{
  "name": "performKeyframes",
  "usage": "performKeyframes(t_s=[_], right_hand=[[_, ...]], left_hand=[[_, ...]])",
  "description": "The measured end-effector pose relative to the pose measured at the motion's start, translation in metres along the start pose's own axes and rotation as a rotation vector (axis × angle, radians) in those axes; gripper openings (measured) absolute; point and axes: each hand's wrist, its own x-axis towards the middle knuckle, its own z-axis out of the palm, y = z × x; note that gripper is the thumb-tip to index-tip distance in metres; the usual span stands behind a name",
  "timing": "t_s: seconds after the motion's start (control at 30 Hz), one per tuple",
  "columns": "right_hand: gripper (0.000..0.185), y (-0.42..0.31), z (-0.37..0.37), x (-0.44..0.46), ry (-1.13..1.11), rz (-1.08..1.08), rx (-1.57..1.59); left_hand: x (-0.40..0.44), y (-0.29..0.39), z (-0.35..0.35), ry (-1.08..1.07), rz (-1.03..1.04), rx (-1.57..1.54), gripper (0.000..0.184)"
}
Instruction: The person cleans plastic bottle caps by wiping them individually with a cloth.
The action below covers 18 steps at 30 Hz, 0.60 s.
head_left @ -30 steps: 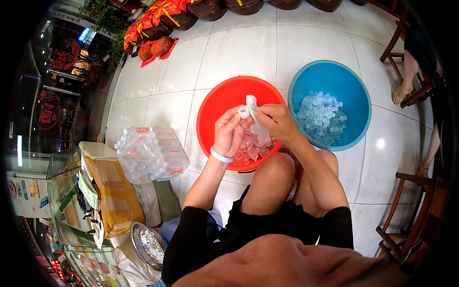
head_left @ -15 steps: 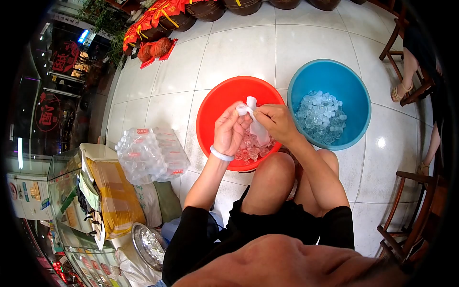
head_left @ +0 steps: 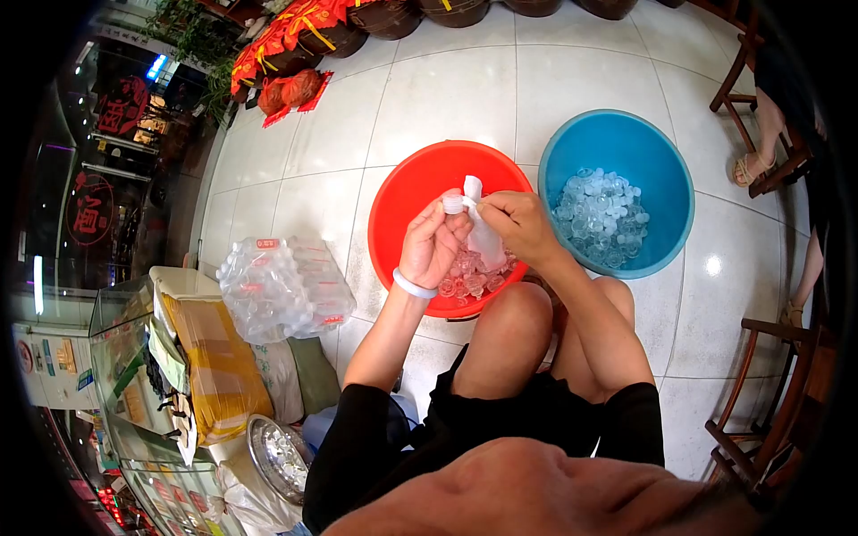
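Note:
My left hand (head_left: 431, 243) pinches a small clear-and-white cap-like piece (head_left: 453, 205) between thumb and fingers, above the red basin (head_left: 391, 201). A white cloth (head_left: 483, 239) hangs from the closed fingers of my right hand (head_left: 517, 227), with a gathered bit of it touching the small piece. Below both hands, many similar clear pieces (head_left: 466, 279) lie in the red basin. To the right stands a blue basin (head_left: 617, 134) with a heap of clear and whitish pieces (head_left: 601, 214) on its bottom.
Shrink-wrapped bottles (head_left: 284, 286) stand on the left floor, near a taped carton (head_left: 214, 366) and a metal bowl (head_left: 259, 438) of small pieces. Dark jars (head_left: 384, 20) with red cloth line the back. At right are wooden chairs (head_left: 760, 411) and another person's foot (head_left: 752, 168).
The small piece has turned slightly in my left fingers and its side now shows more. My right hand and the cloth have shifted a little.

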Motion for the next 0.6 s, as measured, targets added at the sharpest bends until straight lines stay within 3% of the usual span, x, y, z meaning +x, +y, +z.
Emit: performKeyframes(t_s=[0.07,0.37,0.6], right_hand=[[0.018,0.0002,-0.0004,-0.0002,-0.007,0.007,0.004],[0.018,0.0007,0.0010,-0.0003,0.008,0.004,0.072],[0.017,-0.0011,-0.0035,0.0010,-0.037,-0.007,0.004]], left_hand=[[0.0009,0.0002,-0.0037,-0.114,-0.023,-0.095,0.027],[-0.0004,-0.0027,0.0000,-0.040,-0.065,-0.241,0.024],[0.0012,-0.0045,-0.0027,-0.043,-0.054,-0.186,0.021]])
